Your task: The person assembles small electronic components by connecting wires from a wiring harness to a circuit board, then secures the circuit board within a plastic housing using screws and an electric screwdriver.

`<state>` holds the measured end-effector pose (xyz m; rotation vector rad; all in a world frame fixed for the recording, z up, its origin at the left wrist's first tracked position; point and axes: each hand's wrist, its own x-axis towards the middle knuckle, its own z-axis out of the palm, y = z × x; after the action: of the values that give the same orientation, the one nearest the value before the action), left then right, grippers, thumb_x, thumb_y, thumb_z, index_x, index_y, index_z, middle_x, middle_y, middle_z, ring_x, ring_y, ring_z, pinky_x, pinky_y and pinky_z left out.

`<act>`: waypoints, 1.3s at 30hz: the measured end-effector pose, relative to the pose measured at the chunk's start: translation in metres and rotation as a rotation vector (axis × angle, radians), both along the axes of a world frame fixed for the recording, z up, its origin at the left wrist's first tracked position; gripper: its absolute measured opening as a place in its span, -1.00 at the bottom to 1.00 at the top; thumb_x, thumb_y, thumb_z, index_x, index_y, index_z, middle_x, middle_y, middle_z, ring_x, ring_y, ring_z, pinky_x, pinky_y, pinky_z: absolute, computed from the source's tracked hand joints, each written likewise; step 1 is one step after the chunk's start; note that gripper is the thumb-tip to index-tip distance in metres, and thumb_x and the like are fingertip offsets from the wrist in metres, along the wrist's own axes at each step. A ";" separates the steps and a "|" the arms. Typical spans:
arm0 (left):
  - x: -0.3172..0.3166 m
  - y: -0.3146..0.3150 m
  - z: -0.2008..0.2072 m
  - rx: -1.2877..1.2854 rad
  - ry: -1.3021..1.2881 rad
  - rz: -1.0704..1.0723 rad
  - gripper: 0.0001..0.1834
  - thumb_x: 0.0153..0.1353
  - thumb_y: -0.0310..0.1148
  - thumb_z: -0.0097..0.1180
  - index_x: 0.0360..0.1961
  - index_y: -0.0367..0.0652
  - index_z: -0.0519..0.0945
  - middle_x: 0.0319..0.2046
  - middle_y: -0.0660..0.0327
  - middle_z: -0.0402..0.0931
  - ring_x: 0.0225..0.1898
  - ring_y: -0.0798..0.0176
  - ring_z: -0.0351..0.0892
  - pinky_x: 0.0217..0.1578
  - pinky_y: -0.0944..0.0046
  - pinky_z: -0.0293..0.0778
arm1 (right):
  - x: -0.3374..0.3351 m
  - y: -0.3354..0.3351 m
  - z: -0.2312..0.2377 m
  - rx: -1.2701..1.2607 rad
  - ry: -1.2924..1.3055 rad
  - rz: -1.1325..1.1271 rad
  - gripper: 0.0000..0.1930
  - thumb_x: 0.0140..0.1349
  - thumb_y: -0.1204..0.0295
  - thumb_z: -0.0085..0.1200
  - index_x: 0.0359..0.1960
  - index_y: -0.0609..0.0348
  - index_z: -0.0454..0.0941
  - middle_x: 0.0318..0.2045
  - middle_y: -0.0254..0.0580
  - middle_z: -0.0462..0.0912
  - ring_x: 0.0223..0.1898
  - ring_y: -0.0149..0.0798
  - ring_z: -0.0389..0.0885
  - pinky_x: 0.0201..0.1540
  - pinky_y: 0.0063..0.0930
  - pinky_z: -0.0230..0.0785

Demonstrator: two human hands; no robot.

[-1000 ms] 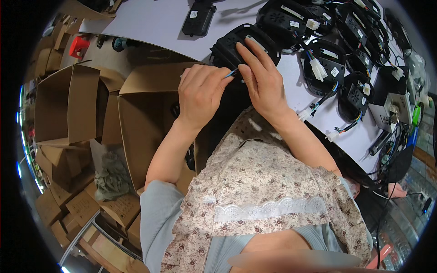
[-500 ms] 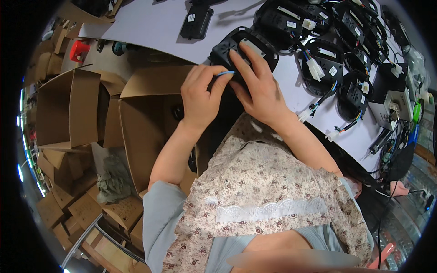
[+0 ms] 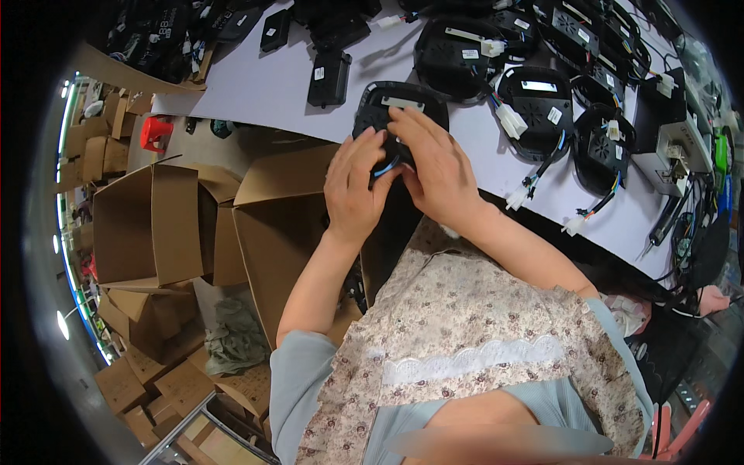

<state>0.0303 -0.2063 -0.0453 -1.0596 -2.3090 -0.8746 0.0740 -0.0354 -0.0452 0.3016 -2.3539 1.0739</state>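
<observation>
A rounded black plastic housing [image 3: 373, 101] with a light strip and a white label lies at the near edge of the table, between my hands. My left hand [image 3: 355, 186] is closed against its near left part, fingers bent over it. Between the two hands a short blue wire [image 3: 386, 167] curves near the left thumb. My right hand [image 3: 440, 163] grips the housing from the right, its fingers laid across the back and its thumb turned in toward the wire. The hands hide the near part of the housing.
Several similar black housings [image 3: 535, 116] with wires and white connectors [image 3: 511, 122] lie to the right. A small black box [image 3: 329, 80] sits left of the held one. Open cardboard boxes [image 3: 174, 225] stand below the table on the left. A metal device [image 3: 673, 163] is at far right.
The view has shifted, showing more of the table's far side. My left fingers have moved from pinching the blue wire to lying bent on the housing. The right hand stays on it.
</observation>
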 end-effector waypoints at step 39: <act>-0.035 -0.012 -0.010 0.030 -0.236 -0.025 -0.12 -0.09 -0.26 0.61 0.30 -0.14 0.50 0.17 0.09 0.59 0.15 0.02 0.65 0.34 -0.08 0.39 | 0.014 0.021 0.016 -0.091 -0.297 -0.017 -0.46 0.11 0.59 0.26 0.18 -0.05 0.62 0.15 -0.06 0.51 0.12 0.03 0.43 0.18 -0.18 0.42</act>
<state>-0.0048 -0.2185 -0.0550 -1.0224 -2.4685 -1.0928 0.0881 -0.0147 -0.0296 0.0934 -2.5484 1.2890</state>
